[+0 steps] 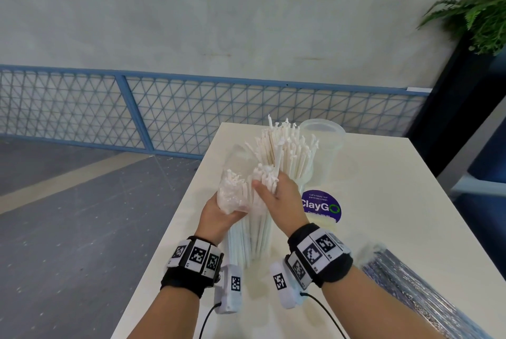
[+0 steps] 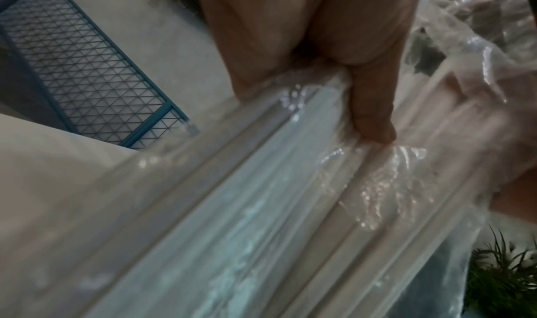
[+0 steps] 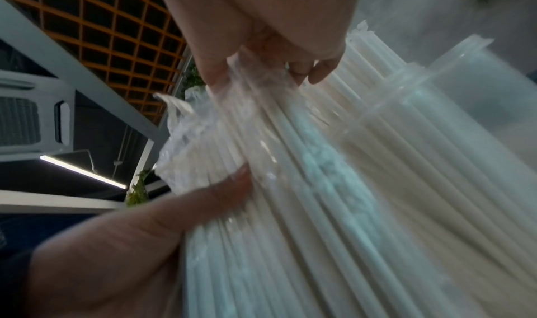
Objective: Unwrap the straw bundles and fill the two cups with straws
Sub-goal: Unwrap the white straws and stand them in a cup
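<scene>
My left hand (image 1: 216, 218) curled round the wrapped straw bundle (image 1: 247, 232) standing on the white table (image 1: 383, 215), my right hand (image 1: 282, 196) pinching its loose plastic wrap (image 1: 235, 196) and straw tops, straw-filled cup (image 1: 298, 174) just behind, empty clear cup (image 1: 325, 141) beyond

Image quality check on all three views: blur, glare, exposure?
Head view: evenly lit and mostly sharp, wide-angle bend in the blue railing. Left wrist view: dim, motion-blurred, glare specks on the plastic wrap. Right wrist view: soft and smeared along the straws, dark background, one bright ceiling light strip.
</scene>
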### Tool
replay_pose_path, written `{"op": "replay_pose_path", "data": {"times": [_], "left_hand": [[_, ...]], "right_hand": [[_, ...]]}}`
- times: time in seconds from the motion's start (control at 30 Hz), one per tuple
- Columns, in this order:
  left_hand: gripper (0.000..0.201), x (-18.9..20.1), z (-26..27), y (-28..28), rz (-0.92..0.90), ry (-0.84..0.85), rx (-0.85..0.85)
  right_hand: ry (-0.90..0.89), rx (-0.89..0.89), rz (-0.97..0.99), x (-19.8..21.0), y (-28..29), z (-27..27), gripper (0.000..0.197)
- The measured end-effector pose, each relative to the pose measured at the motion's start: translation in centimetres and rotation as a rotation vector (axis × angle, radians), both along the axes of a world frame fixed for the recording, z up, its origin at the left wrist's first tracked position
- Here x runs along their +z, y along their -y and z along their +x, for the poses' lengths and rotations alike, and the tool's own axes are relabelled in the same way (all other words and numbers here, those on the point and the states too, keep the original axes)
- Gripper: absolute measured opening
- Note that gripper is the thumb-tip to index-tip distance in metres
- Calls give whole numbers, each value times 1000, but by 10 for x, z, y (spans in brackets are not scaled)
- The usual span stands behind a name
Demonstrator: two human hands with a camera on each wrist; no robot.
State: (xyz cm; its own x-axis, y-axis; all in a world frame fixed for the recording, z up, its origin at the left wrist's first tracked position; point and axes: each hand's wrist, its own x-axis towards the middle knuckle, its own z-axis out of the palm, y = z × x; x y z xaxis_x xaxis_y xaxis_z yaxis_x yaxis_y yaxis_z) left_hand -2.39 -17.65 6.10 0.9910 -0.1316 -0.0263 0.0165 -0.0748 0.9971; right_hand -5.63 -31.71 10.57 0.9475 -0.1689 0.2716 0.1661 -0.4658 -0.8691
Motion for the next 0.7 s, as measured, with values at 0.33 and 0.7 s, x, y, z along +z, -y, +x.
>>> {"op": "replay_pose_path", "data": {"times": [0.33,0.7], "left_hand": [[43,0,4,5,44,-34,61],[42,3,6,7,98,-38,67]], "right_hand": [[162,-17,351,44,11,4,22],[-47,246,451,44,38,-1,23]]}}
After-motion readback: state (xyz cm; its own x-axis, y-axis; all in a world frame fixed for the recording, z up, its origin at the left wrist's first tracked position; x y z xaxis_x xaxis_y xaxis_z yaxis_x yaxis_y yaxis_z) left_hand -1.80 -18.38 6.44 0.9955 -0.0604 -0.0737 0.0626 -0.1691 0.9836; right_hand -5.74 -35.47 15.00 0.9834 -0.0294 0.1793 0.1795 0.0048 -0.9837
